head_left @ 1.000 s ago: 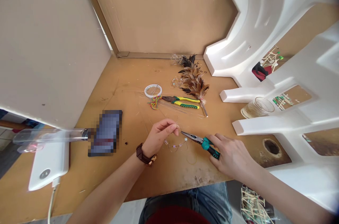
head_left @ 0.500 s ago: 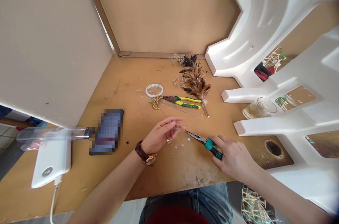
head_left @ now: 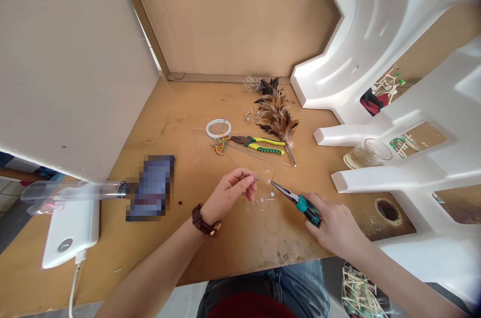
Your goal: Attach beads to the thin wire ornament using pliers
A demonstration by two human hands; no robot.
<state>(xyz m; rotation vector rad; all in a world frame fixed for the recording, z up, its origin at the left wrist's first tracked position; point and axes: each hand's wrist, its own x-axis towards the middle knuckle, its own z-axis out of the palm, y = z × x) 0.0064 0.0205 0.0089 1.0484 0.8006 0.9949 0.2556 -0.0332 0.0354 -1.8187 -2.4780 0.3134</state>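
My left hand [head_left: 230, 192], with a brown watch on its wrist, pinches one end of a thin beaded wire [head_left: 263, 200] above the wooden table [head_left: 180, 122]. My right hand [head_left: 336, 225] grips the teal handles of needle-nose pliers [head_left: 296, 199]. The plier tips point left and meet the wire near a pink bead, close to my left fingertips. The wire loops down between both hands with a few small beads on it.
Behind my hands lie yellow-green pliers [head_left: 261, 144], a white wire spool [head_left: 218, 128], coloured threads and a brown feather bundle [head_left: 277, 116]. A blurred phone [head_left: 151, 187] and a white charger [head_left: 71, 228] sit left. White foam shapes [head_left: 379, 47] and a glass [head_left: 367, 153] stand right.
The plier tips and my right hand have shifted slightly right. The wire has lifted and curled tighter between my hands. My left hand has stayed almost still.
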